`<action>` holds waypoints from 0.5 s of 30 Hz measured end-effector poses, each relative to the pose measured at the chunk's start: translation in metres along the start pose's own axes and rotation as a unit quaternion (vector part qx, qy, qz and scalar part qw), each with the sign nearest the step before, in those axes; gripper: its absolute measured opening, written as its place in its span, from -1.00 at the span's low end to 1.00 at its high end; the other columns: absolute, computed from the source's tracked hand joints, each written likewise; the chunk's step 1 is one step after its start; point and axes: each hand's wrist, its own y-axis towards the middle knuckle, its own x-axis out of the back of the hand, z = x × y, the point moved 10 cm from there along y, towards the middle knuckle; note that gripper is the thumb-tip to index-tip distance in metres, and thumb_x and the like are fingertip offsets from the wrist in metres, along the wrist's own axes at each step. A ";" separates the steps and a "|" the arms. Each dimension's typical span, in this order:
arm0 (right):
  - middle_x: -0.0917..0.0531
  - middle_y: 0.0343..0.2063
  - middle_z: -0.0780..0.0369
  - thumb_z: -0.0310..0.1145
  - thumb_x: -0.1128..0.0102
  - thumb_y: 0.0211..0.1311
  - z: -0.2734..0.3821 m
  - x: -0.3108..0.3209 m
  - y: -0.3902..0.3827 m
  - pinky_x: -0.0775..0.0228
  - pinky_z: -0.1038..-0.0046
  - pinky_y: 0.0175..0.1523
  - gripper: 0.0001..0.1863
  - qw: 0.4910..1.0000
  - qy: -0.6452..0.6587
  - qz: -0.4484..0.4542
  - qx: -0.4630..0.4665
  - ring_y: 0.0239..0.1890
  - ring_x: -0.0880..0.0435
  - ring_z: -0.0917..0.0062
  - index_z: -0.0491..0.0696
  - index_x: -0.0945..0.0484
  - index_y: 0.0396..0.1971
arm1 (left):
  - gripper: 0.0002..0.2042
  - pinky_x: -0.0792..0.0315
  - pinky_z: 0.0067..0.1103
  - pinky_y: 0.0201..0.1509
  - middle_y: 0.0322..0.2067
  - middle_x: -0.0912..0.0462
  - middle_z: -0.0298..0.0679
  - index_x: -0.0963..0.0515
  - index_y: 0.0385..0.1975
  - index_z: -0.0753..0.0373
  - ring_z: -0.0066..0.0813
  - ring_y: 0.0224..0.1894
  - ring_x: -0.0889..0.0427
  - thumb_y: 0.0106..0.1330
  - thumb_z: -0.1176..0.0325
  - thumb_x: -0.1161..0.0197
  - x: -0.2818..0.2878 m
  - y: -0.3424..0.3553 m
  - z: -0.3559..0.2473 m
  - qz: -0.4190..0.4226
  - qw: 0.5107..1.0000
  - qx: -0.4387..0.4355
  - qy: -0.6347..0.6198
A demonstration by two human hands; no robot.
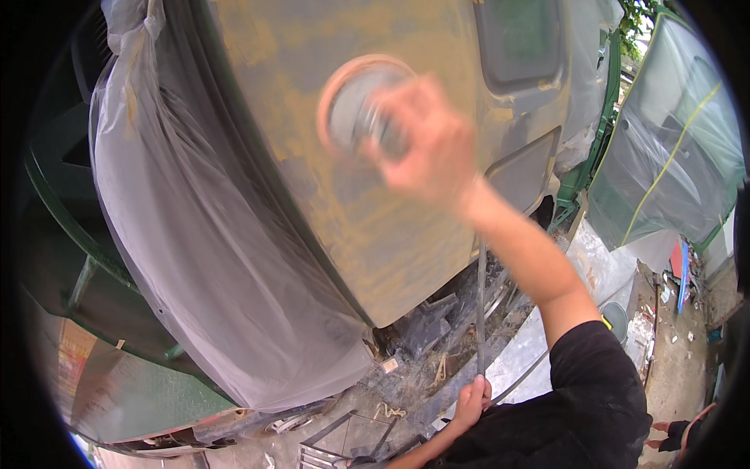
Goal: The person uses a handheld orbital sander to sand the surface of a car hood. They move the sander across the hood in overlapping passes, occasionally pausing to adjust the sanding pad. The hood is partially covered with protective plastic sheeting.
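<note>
My right hand [426, 141], smeared by motion, is closed round a round sander [351, 105] with an orange-pink rim. The sander lies against a large upright panel [375, 234], patchy in grey and mustard yellow, that looks like part of a vehicle body. Lower down, my left hand [472, 400] is closed round a grey hose [481, 313]. That hose runs up toward my right forearm, which hides its upper end.
Translucent plastic sheeting [211, 258] drapes down left of the panel, over dark green metalwork. More sheeting [672, 148] covers a green-edged part at right. Below are a metal frame stand [344, 438], a bucket [616, 320] and scattered debris. Another person's limbs [680, 434] show at lower right.
</note>
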 end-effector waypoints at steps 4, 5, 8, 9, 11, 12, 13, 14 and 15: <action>-0.66 -0.14 0.24 -0.34 -0.58 -0.11 0.020 -0.007 -0.046 -0.66 0.30 -0.11 -0.52 0.999 -0.018 0.044 -0.018 -0.14 -0.74 0.30 0.15 -0.71 -0.07 | -0.42 -0.20 -0.59 -0.52 -0.68 -0.22 -0.44 -0.31 -0.58 0.18 -0.64 -0.65 -0.20 0.71 -0.06 0.23 0.003 -0.007 0.008 0.011 0.999 0.030 -0.021; -0.66 -0.13 0.23 -0.33 -0.59 -0.12 0.012 -0.002 -0.045 -0.65 0.30 -0.10 -0.51 0.999 -0.012 0.027 -0.044 -0.14 -0.74 0.29 0.14 -0.71 -0.06 | -0.42 -0.20 -0.59 -0.52 -0.69 -0.22 -0.43 -0.30 -0.58 0.18 -0.63 -0.65 -0.21 0.71 -0.06 0.24 0.005 -0.009 0.006 0.006 1.000 0.022 -0.017; -0.64 -0.15 0.24 -0.31 -0.60 -0.11 -0.024 0.017 -0.020 -0.64 0.27 -0.16 -0.46 0.993 -0.009 -0.042 -0.114 -0.20 -0.74 0.26 0.17 -0.67 -0.02 | -0.41 -0.22 -0.59 -0.52 -0.69 -0.22 -0.43 -0.28 -0.59 0.18 -0.63 -0.65 -0.21 0.72 -0.06 0.25 0.012 -0.017 0.001 -0.008 0.999 0.022 -0.022; -0.62 -0.16 0.25 -0.31 -0.58 -0.09 -0.027 0.021 -0.017 -0.64 0.26 -0.19 -0.47 0.991 -0.014 -0.063 -0.119 -0.23 -0.74 0.26 0.20 -0.66 -0.01 | -0.41 -0.22 -0.59 -0.53 -0.69 -0.22 -0.43 -0.28 -0.59 0.19 -0.63 -0.65 -0.22 0.72 -0.06 0.26 0.014 -0.018 0.000 -0.012 0.999 0.026 -0.024; -0.63 -0.14 0.26 -0.32 -0.59 -0.10 0.007 0.001 -0.025 -0.63 0.27 -0.18 -0.48 0.996 -0.008 -0.019 -0.087 -0.23 -0.75 0.27 0.20 -0.67 -0.03 | -0.41 -0.23 -0.59 -0.52 -0.69 -0.23 -0.42 -0.28 -0.60 0.19 -0.62 -0.65 -0.22 0.72 -0.05 0.26 0.015 -0.018 -0.001 0.004 1.000 0.010 -0.012; -0.63 -0.14 0.26 -0.32 -0.59 -0.10 0.024 -0.007 -0.029 -0.63 0.27 -0.18 -0.48 0.998 -0.004 -0.010 -0.066 -0.23 -0.75 0.28 0.21 -0.67 -0.03 | -0.41 -0.23 -0.59 -0.52 -0.69 -0.23 -0.41 -0.28 -0.60 0.19 -0.61 -0.65 -0.23 0.72 -0.05 0.27 0.015 -0.022 -0.002 0.012 1.000 0.006 -0.005; -0.63 -0.14 0.26 -0.32 -0.59 -0.10 0.036 -0.011 -0.031 -0.63 0.28 -0.19 -0.48 0.999 -0.001 0.000 -0.045 -0.23 -0.75 0.28 0.21 -0.67 -0.03 | -0.41 -0.24 -0.59 -0.52 -0.69 -0.23 -0.41 -0.28 -0.60 0.19 -0.61 -0.65 -0.23 0.72 -0.05 0.27 0.015 -0.023 -0.003 0.014 1.000 0.002 -0.003; -0.64 -0.14 0.27 -0.32 -0.60 -0.12 0.031 -0.005 -0.026 -0.63 0.28 -0.19 -0.47 0.998 -0.024 -0.023 -0.052 -0.23 -0.75 0.31 0.21 -0.67 -0.04 | -0.41 -0.24 -0.58 -0.52 -0.69 -0.24 -0.41 -0.29 -0.60 0.19 -0.61 -0.65 -0.23 0.72 -0.05 0.27 0.012 -0.023 -0.003 0.016 1.000 -0.001 -0.002; -0.64 -0.15 0.27 -0.32 -0.61 -0.13 0.019 0.000 -0.025 -0.63 0.28 -0.19 -0.47 0.995 -0.030 -0.041 -0.081 -0.23 -0.74 0.31 0.21 -0.67 -0.04 | -0.41 -0.24 -0.58 -0.52 -0.69 -0.24 -0.40 -0.29 -0.60 0.19 -0.60 -0.65 -0.23 0.72 -0.05 0.28 0.016 -0.028 -0.005 0.014 1.000 -0.004 0.002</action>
